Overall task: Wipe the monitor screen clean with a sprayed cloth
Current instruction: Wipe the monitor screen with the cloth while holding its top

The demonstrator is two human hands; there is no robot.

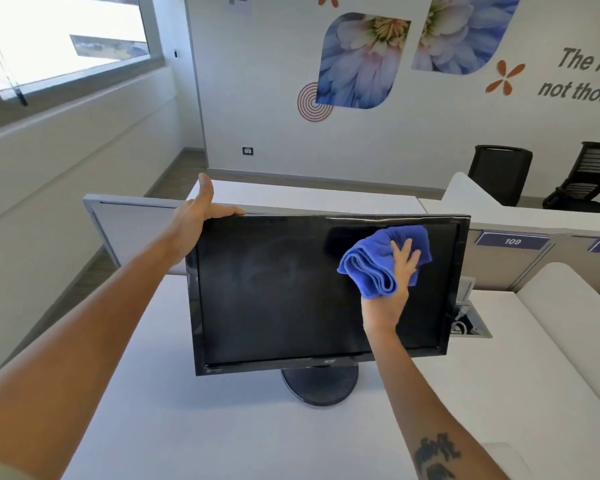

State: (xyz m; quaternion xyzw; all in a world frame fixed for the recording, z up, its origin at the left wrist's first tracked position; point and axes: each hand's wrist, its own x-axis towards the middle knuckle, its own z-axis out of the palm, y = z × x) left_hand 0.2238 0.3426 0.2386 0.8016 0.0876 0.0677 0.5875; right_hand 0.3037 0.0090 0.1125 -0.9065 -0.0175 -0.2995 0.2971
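A black monitor (281, 296) stands on a round base on the white desk (222, 427), its dark screen showing faint smears near the middle. My left hand (196, 216) rests on the monitor's top left corner, thumb up and fingers lying along the top edge. My right hand (395, 282) presses a folded blue cloth (371, 268) flat against the upper right part of the screen, fingers spread over the cloth.
A grey partition (132, 220) runs behind the monitor. A desk cable box (468, 323) sits open just right of the screen. Two black office chairs (499, 174) stand at the far right by the decorated wall. A window is at the upper left.
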